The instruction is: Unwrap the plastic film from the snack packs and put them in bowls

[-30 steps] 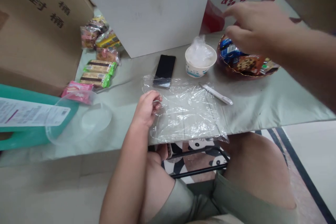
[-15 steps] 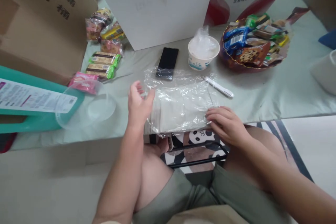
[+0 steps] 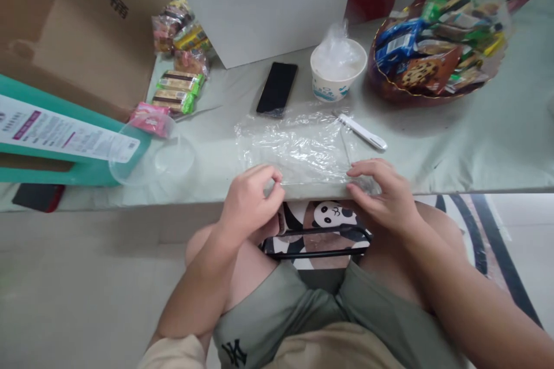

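A crinkled clear plastic bag (image 3: 298, 147) lies flat along the near edge of the table. My left hand (image 3: 253, 199) is at its near left corner, thumb and forefinger curled together in a pinch on the film's edge. At the near right corner, my right hand (image 3: 385, 193) has its fingers bent, with some bunched film between thumb and fingers. Just beyond the bag lies a black phone (image 3: 277, 89), its lower end close to the film. A white pen-shaped cutter (image 3: 363, 131) rests at the bag's far right side.
Behind stand a paper cup (image 3: 333, 89) with crumpled plastic inside and a bowl (image 3: 389, 89) of wrapped snacks. To the left are a clear round container (image 3: 173, 155), several snack packs (image 3: 177, 89), a green carton (image 3: 90, 170) and a cardboard box (image 3: 86, 40). A white box (image 3: 259, 6) blocks the back.
My left hand has come down and right from the bag's left side to its near edge, its fingers closing. My right hand's thumb and forefinger have spread. The view has shifted slightly.
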A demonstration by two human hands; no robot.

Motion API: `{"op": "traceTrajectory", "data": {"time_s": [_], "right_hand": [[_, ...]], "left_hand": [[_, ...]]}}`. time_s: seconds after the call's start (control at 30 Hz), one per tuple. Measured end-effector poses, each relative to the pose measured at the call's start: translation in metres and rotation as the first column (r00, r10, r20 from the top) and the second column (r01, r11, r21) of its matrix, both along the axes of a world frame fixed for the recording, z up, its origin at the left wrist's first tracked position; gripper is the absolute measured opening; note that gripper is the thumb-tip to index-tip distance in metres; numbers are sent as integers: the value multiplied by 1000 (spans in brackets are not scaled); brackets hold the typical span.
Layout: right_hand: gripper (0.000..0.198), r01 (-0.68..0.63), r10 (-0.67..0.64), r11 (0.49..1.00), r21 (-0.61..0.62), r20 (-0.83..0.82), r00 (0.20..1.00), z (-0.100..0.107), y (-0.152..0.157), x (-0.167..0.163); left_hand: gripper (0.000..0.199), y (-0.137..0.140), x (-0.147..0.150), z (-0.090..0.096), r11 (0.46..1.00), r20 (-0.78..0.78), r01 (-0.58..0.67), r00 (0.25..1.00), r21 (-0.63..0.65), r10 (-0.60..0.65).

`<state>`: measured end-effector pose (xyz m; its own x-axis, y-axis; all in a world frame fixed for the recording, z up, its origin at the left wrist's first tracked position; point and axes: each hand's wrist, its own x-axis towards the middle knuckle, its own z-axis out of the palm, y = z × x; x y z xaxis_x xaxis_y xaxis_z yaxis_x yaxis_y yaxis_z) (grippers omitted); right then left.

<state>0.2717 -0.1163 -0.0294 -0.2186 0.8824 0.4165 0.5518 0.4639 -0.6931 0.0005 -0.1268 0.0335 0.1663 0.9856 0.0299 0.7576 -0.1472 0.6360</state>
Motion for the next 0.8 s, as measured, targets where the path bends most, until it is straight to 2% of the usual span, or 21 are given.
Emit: {"op": "traceTrajectory", "data": {"time_s": [0.07,0.13,0.17,0.2,0.27,0.3,0.37,0.47,0.53,0.6,0.67,0.73,0.8], "right_hand": [[18,-27,27,998,-60,1,1000,-2,4,5],[10,-31,24,993,-113,-63,998,-2,6,7],[6,-23,7,991,-131,-119,993,-1,7,6],[5,-5,-22,989,-151,-180,983,0,7,4],[9,48,-108,977,-206,-293,950,3,7,-1],[10,73,-153,969,-234,-340,928,4,7,-3],[16,119,-228,954,-276,-405,885,5,8,-8],[19,205,-335,924,-324,-422,843,3,13,-12],[19,247,-400,895,-372,-420,815,1,19,-15],[20,274,-451,868,-415,-426,785,0,25,-18],[21,298,-490,845,-444,-418,765,1,30,-22],[21,325,-519,823,-465,-386,763,3,33,-25],[20,340,-535,808,-481,-358,765,6,34,-26]], "left_hand": [[13,8,-12,5,998,118,-52,991,-41,56],[11,14,-22,10,995,202,-55,977,-87,71],[8,15,-26,11,993,221,-10,975,-117,36],[14,16,-29,12,985,225,71,974,-156,-34],[39,16,-35,10,944,202,238,960,-228,-193],[43,16,-37,8,925,183,286,952,-251,-245],[27,15,-41,3,927,158,280,956,-250,-246],[10,18,-47,-3,976,253,105,966,-192,-54],[7,23,-51,-6,979,416,-96,894,-180,164],[12,31,-52,-9,931,570,-269,736,-248,364],[13,39,-51,-12,873,635,-359,599,-331,487],[13,47,-49,-16,836,631,-403,550,-373,547],[14,54,-48,-19,818,614,-430,543,-381,572]]}}
